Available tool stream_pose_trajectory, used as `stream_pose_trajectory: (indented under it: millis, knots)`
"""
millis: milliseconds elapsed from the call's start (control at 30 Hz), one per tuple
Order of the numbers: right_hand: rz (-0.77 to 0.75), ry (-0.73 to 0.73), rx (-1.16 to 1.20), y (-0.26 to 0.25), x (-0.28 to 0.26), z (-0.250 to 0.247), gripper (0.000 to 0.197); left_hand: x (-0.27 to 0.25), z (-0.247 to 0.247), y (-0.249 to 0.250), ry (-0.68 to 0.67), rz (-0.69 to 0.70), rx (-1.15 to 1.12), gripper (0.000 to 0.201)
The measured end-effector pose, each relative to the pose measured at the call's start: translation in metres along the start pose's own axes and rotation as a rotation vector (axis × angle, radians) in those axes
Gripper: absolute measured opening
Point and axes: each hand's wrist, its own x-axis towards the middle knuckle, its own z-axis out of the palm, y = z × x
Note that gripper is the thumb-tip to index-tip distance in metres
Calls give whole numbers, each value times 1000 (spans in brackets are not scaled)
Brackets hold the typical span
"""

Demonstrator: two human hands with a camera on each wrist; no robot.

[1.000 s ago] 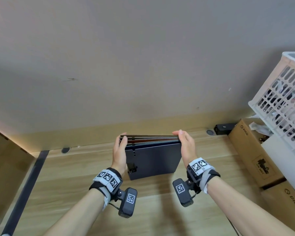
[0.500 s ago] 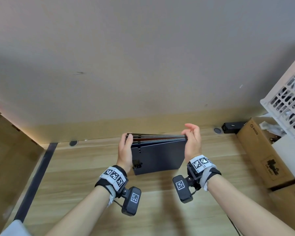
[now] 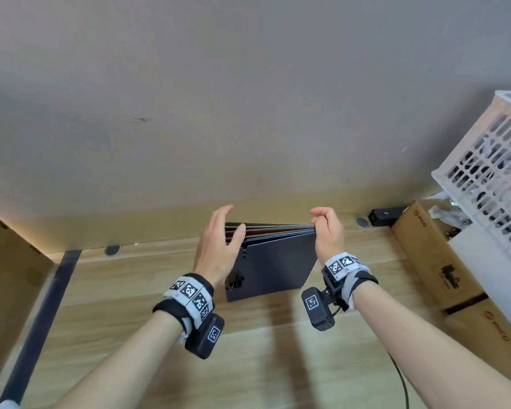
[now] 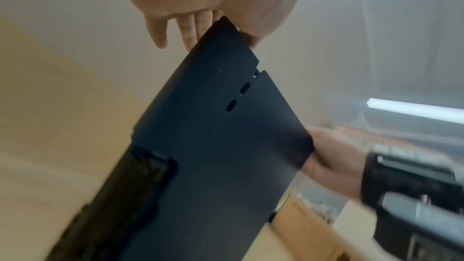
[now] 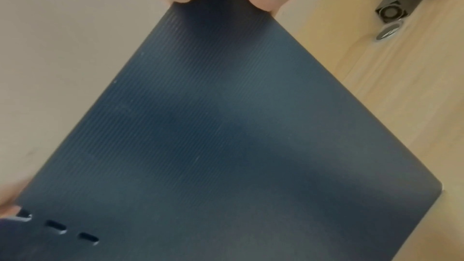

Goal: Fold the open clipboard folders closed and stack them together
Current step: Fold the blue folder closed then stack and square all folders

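Note:
A stack of closed clipboard folders (image 3: 275, 267) stands on edge on the wooden desk (image 3: 130, 290), its dark blue cover facing me and several coloured edges showing along the top. My left hand (image 3: 219, 243) is at the stack's upper left corner with straight, spread fingers, the thumb resting against the edge. My right hand (image 3: 328, 231) curls over the upper right corner and pinches it. The left wrist view shows the blue cover (image 4: 213, 146) with its slots and a black clip. In the right wrist view the cover (image 5: 226, 126) fills the picture.
Cardboard boxes (image 3: 437, 255) and a white slatted basket (image 3: 490, 184) crowd the right side. A small black device (image 3: 385, 215) lies at the desk's back edge by the wall. A dark strip (image 3: 42, 305) runs down the left. A cable (image 3: 401, 379) trails under my right forearm.
My left hand has loosened from the stack's left edge and its fingers have straightened upward. The right hand's fingers have curled over the top right corner. The stack stays upright.

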Motion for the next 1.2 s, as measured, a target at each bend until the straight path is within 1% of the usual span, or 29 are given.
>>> stream_pose_trajectory:
  millis: [67, 100, 133, 200, 267, 300, 400, 433, 500, 567, 600, 633, 700, 767, 867, 933, 967, 1033, 1100, 1133, 1167, 1200]
  knots:
    - [11, 8, -26, -1, 0, 1, 29, 4, -5, 0, -138, 177, 293, 62]
    - [15, 3, -32, -2, 1, 0, 29, 6, -5, -1, -170, 228, 402, 63]
    - [18, -9, -43, -2, 1, -1, 29, 6, -5, -2, -172, 248, 452, 61]
    - [27, -34, -40, -2, 2, -3, 28, 9, -3, -5, -136, 243, 434, 50]
    - [71, -61, -3, 0, 3, -7, 27, 12, 0, -5, -99, 200, 353, 39]
    - [103, -65, 18, 1, 2, -10, 30, 13, 2, -4, -85, 180, 322, 35]
    - [223, -97, 141, 12, -4, -23, 42, 14, 5, -5, -74, 169, 279, 33]
    - [231, -130, 174, 18, -8, -28, 43, 15, 5, -5, -74, 174, 275, 33]
    - [213, -204, 137, 34, -14, -38, 46, 16, 5, -6, -73, 178, 273, 33]
    - [186, -295, 87, 45, -20, -46, 33, 17, 6, -6, -68, 174, 283, 33]
    - [151, -339, 33, 51, -21, -47, 32, 18, 7, -5, -65, 169, 284, 32]
    - [110, -376, -29, 59, -20, -47, 37, 19, 7, -5, -60, 162, 281, 32]
    - [77, -407, -119, 70, -16, -44, 44, 20, 7, -4, -60, 148, 282, 32]
    - [68, -394, -148, 87, -9, -41, 39, 21, 7, -2, -66, 134, 279, 33]
    - [98, -373, -171, 105, -4, -35, 29, 18, 6, 2, -95, 97, 252, 34]
    - [108, -394, -147, 117, 0, -33, 27, 17, 5, 5, -111, 77, 233, 40]
    - [114, -404, -118, 123, 1, -32, 26, 14, 3, 5, -119, 61, 202, 47]
    - [116, -413, -68, 127, 2, -33, 26, 9, -2, 6, -130, 9, 88, 72]
    - [116, -434, -22, 131, 7, -32, 27, 1, -3, -2, -103, -106, -8, 98]
    - [116, -446, -10, 132, 8, -32, 28, -4, -1, -9, -92, -174, -35, 104]
    - [116, -449, 2, 134, 9, -31, 28, -10, 2, -20, -100, -255, -36, 104]
    - [118, -450, 17, 135, 9, -30, 28, -14, 8, -32, -131, -329, -19, 99]
